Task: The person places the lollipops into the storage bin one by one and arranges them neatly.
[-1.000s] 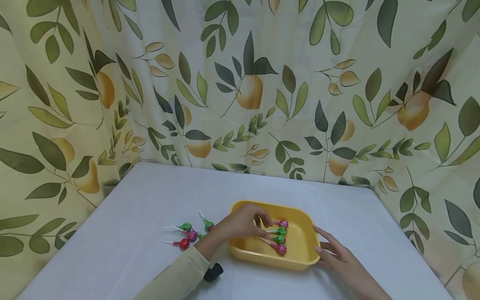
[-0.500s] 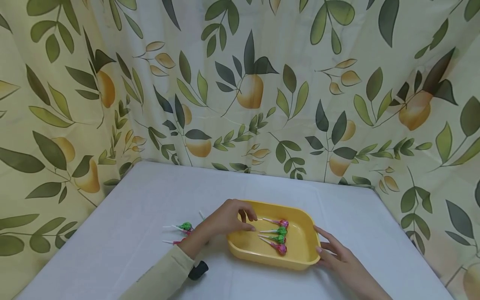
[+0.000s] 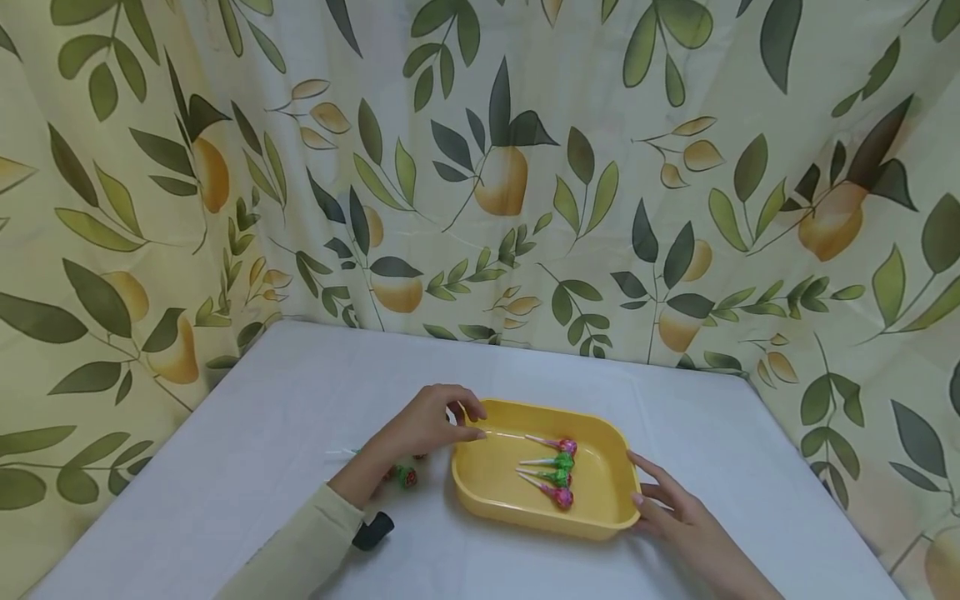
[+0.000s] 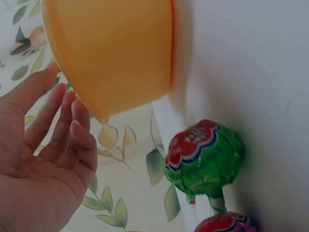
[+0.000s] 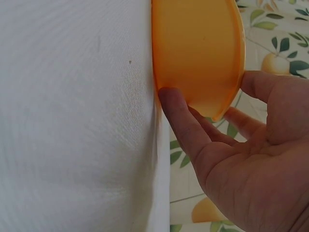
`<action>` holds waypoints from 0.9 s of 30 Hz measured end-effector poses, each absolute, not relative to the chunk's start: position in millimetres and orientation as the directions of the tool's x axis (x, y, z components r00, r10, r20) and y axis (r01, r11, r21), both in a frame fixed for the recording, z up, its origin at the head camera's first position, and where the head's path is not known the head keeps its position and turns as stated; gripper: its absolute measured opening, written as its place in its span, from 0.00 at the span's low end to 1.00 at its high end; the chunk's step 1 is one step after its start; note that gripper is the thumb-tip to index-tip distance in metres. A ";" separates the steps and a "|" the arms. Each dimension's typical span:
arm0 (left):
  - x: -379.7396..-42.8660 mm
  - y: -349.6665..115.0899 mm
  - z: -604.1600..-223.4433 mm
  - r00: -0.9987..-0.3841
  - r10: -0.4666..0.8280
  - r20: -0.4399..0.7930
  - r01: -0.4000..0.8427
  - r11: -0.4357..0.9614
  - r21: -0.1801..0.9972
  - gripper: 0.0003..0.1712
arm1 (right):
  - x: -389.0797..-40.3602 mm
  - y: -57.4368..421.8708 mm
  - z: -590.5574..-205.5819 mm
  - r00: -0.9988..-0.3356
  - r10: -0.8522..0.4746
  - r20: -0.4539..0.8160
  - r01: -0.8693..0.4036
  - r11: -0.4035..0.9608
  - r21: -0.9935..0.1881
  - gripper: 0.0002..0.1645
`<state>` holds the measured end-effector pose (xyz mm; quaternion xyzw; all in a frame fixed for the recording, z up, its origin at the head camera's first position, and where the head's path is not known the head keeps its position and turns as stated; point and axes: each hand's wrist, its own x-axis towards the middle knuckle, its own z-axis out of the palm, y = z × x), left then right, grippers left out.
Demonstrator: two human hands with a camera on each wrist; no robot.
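My left hand (image 3: 431, 421) hovers by the left end of a yellow plastic tray (image 3: 483, 479), its fingers loosely bent with nothing between them. In the left wrist view its fingertips are close to the tray's rim; whether they touch it I cannot tell. With thumb and fingers, my right hand (image 3: 667, 504) grips the tray's right end. Several lollipops lie inside in a column, sticks pointing left, among them a green lollipop (image 3: 562, 461) and a pink lollipop (image 3: 561, 497). Outside, a green-wrapped lollipop (image 4: 205, 159) lies below the left hand, beside others partly hidden by the forearm.
A white cloth (image 3: 337, 358) covers the table. Behind it hangs a curtain (image 3: 480, 250) printed with leaves and fruit. A black wrist-worn device (image 3: 372, 531) sticks out under the left sleeve (image 3: 300, 542).
My left hand has moved left from over the lollipops in the tray to its left rim, leaving them lying there. The right hand and the tray have stayed nearly still.
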<state>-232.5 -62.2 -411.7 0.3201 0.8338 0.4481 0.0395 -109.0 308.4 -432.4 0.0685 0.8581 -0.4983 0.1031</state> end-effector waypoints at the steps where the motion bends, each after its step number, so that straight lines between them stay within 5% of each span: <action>1: -232.1 -63.8 -411.1 -0.797 0.564 0.216 0.493 0.402 0.772 0.13 | -108.9 308.4 -432.3 -0.969 0.014 -0.246 0.221 0.492 -0.842 0.43; 17: -233.9 -90.8 -414.5 -0.857 0.503 0.115 0.378 0.459 0.804 0.15 | -107.3 308.5 -430.4 -0.965 0.020 -0.261 0.236 0.503 -0.831 0.44; 27: -232.8 -109.7 -424.6 -0.803 0.596 0.018 0.370 0.474 0.799 0.17 | -107.7 306.9 -430.3 -0.965 0.021 -0.262 0.234 0.519 -0.822 0.44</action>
